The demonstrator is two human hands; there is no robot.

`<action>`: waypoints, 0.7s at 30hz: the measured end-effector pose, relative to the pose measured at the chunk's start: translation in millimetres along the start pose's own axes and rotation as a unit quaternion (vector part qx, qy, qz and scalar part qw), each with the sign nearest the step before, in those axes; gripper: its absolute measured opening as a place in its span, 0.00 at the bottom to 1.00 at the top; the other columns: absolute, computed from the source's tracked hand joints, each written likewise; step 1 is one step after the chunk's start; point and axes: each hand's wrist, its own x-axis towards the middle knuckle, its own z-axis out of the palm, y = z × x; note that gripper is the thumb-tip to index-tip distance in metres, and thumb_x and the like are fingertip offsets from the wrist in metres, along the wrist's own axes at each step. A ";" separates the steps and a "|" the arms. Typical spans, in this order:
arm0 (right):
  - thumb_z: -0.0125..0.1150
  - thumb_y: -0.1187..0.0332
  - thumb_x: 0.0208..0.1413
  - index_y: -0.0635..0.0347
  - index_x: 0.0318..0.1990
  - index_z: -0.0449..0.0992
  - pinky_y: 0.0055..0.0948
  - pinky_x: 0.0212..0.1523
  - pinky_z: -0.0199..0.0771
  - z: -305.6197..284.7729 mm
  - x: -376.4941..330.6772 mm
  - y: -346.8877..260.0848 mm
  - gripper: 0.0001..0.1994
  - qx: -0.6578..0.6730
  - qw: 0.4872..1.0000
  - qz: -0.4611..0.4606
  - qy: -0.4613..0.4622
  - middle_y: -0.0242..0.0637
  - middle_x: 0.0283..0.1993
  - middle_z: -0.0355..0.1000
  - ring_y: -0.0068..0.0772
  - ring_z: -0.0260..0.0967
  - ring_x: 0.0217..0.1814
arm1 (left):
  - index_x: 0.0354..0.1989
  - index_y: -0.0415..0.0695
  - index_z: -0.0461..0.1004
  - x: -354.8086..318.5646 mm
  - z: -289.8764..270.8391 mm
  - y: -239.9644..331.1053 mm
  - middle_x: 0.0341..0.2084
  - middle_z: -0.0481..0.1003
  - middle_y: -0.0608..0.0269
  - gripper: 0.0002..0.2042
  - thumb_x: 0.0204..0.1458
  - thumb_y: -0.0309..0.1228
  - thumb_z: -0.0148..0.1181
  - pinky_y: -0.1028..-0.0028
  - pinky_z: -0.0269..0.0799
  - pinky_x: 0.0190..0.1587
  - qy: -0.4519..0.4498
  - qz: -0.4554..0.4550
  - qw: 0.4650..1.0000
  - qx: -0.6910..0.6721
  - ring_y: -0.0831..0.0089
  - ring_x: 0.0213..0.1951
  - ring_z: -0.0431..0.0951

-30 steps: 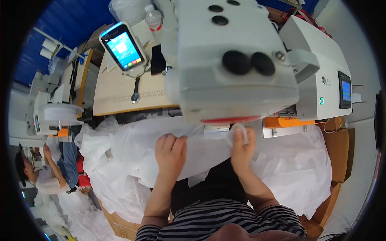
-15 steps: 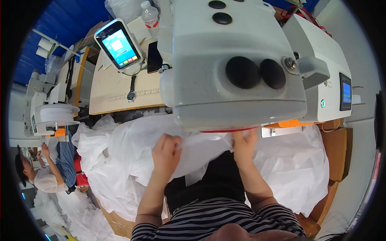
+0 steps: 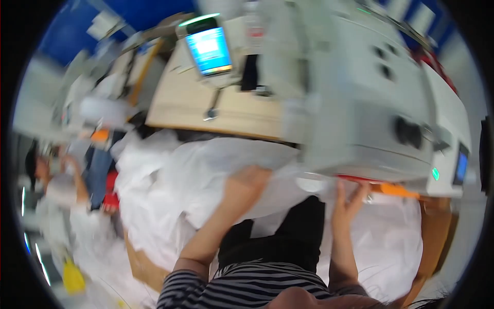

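A sheer white fabric [image 3: 206, 154] spreads in loose folds below the head of a large white machine [image 3: 355, 134], probably a sewing machine. My left hand [image 3: 246, 189] lies over the fabric left of the machine head, fingers curled down and closed on the cloth, slightly blurred. Just under the machine's front edge, beside a red strip [image 3: 355, 178], my right hand [image 3: 349, 205] points upward with its fingers apart and nothing visible in them. The machine head hides what lies beneath it.
A wooden table [image 3: 231, 116] behind bears a lit screen [image 3: 208, 50], a watch [image 3: 211, 110], a dark phone [image 3: 250, 72] and a plastic bottle [image 3: 253, 31]. Cardboard [image 3: 435, 232] stands at the right. Another person [image 3: 62, 177] sits at the far left by another machine.
The whole view has swung, shifting the machine and table rightward with blur. My right hand has parted its fingers from the cloth; my left hand has turned palm-down over the fabric.
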 end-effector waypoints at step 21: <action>0.52 0.70 0.59 0.68 0.56 0.59 0.34 0.59 0.56 -21.7 25.4 9.8 0.20 -0.116 0.978 0.005 -0.174 0.48 0.54 0.63 0.39 0.61 0.56 | 0.40 0.44 0.76 -43.5 -19.0 -67.4 0.26 0.70 0.56 0.22 0.33 0.12 0.49 0.63 0.70 0.33 0.049 -0.230 0.972 -0.002 0.54 0.31 0.72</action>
